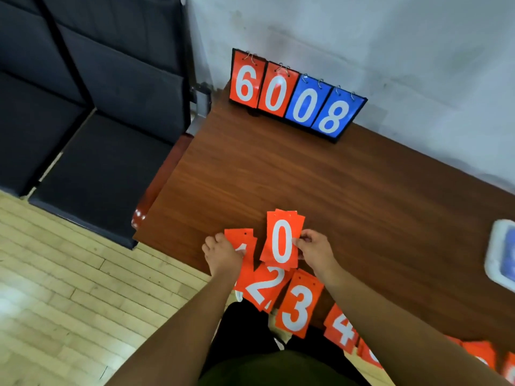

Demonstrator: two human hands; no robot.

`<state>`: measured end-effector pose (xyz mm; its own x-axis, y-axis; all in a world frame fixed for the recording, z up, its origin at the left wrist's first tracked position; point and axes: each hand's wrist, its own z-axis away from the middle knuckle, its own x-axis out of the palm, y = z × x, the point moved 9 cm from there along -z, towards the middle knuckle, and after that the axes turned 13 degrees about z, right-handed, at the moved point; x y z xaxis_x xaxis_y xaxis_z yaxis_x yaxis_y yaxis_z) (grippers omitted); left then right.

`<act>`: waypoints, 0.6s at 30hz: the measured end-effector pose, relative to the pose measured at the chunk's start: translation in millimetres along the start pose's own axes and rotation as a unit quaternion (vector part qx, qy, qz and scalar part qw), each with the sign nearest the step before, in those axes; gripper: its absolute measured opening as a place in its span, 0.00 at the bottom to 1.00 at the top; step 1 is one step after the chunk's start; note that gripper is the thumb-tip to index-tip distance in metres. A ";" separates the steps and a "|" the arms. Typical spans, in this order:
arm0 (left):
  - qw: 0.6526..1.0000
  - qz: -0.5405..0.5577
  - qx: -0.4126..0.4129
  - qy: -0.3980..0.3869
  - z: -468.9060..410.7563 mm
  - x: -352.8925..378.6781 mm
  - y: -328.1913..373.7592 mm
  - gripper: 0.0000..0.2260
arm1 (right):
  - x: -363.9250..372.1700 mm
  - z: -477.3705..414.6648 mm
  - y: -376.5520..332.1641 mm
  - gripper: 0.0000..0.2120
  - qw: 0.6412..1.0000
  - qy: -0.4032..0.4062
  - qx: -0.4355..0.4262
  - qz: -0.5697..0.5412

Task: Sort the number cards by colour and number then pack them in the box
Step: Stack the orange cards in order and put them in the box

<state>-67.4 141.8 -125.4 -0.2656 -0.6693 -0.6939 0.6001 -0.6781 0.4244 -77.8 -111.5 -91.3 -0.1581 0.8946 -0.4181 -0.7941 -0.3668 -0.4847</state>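
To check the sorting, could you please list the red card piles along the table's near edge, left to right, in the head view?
1 pile, 2 pile, 3 pile, 4 pile; further piles unreadable; held 0 pile overlaps.

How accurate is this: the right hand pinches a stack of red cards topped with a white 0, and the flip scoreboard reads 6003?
One digit is off: in the head view the red and blue flip scoreboard reads 6008, its last blue panel showing 8, not 3. The right hand does pinch the stack of red cards topped with a white 0.
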 end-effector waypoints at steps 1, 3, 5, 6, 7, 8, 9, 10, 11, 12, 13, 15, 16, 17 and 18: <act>1.000 0.020 0.002 0.002 -1.9 -0.4 -1.2 0.27 | 0.5 1.0 1.7 0.05 1.000 -0.005 0.002 -0.004; 0.997 0.069 0.019 0.011 -3.9 -7.6 0.0 0.22 | 0.4 2.9 3.8 0.05 1.000 -0.007 0.003 -0.011; 0.990 0.140 0.028 0.011 -7.1 -21.1 3.0 0.15 | -2.8 4.0 2.2 0.06 1.000 -0.002 0.001 -0.019; 0.983 0.180 0.026 0.007 -8.9 -29.4 5.3 0.12 | -4.5 4.6 0.2 0.06 1.000 -0.001 -0.002 -0.028; 0.976 0.214 0.024 -0.003 -11.6 -36.5 8.1 0.10 | -5.7 5.7 -2.3 0.07 0.999 -0.004 -0.006 -0.043; 0.970 0.241 0.029 -0.015 -12.9 -43.9 14.2 0.09 | -5.7 7.2 -5.8 0.06 0.998 -0.012 -0.009 -0.065; 0.964 0.261 0.039 -0.033 -13.5 -50.4 21.5 0.09 | -5.0 10.1 -10.5 0.05 0.996 -0.023 -0.013 -0.088; 0.957 0.281 0.052 -0.053 -12.9 -55.8 30.4 0.10 | -3.5 12.7 -15.7 0.04 0.993 -0.037 -0.018 -0.108; 0.950 0.298 0.064 -0.071 -11.2 -60.1 39.6 0.12 | -2.1 15.9 -21.8 0.05 0.992 -0.048 -0.026 -0.116; 0.943 0.313 0.072 -0.085 -9.3 -63.4 47.4 0.13 | -0.9 18.6 -27.5 0.06 0.991 -0.056 -0.035 -0.116; 0.936 0.328 0.078 -0.097 -7.8 -65.2 54.8 0.13 | 0.1 20.8 -32.7 0.07 0.991 -0.061 -0.043 -0.115; 0.924 0.351 0.085 -0.123 -2.9 -65.6 69.1 0.11 | 0.6 23.1 -39.9 0.09 0.991 -0.056 -0.051 -0.112; 0.919 0.361 0.084 -0.135 0.8 -64.7 75.1 0.11 | -0.1 23.6 -41.9 0.09 0.992 -0.047 -0.054 -0.100; 0.913 0.375 0.076 -0.144 3.8 -62.2 78.1 0.11 | -1.9 23.0 -42.7 0.10 0.995 -0.031 -0.056 -0.076; 0.906 0.390 0.064 -0.151 7.4 -59.1 80.4 0.12 | -3.9 22.2 -42.9 0.12 0.997 -0.013 -0.056 -0.047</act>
<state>-9.0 124.6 -46.0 -0.0045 -0.9996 0.0285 0.6070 0.0199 0.7945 -56.1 -93.6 -51.8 -0.1023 0.9320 -0.3478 -0.7355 -0.3063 -0.6044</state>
